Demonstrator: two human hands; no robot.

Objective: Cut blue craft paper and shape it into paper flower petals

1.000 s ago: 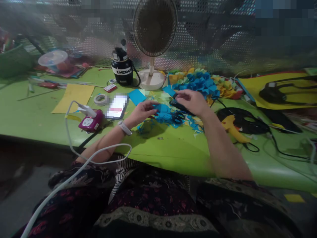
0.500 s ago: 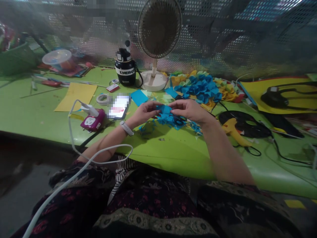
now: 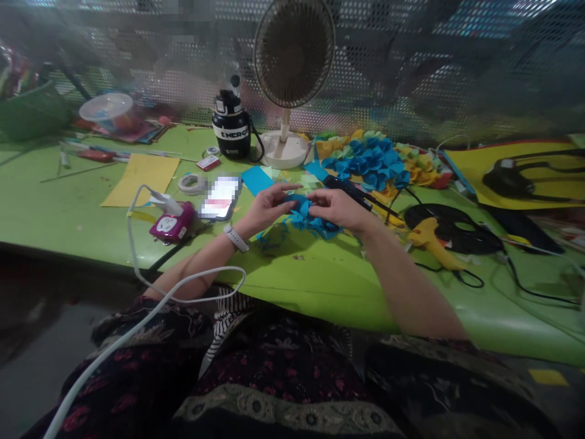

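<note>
Between my two hands is a small piece of blue paper [image 3: 296,200]. My left hand [image 3: 269,207], with a pale watch band at the wrist, pinches its left side. My right hand [image 3: 336,208] has its fingertips closed on the right side. Right under the fingers lies a heap of blue paper scraps [image 3: 315,225], partly hidden by the hands. A flat blue paper sheet [image 3: 256,180] lies just beyond my left hand. Past my right hand sits a pile of folded blue paper pieces [image 3: 370,161] among yellow and green ones.
A lit phone [image 3: 222,198], a tape roll [image 3: 191,183] and a purple power adapter [image 3: 173,224] lie to the left. A fan [image 3: 284,149] and a black bottle [image 3: 231,131] stand behind. At right is a yellow glue gun [image 3: 434,244]; a white cable [image 3: 150,329] crosses the front left.
My right hand has shifted slightly left and closer to my left hand, uncovering a black tool behind it. The blue paper between the fingers shows less of its flat face.
</note>
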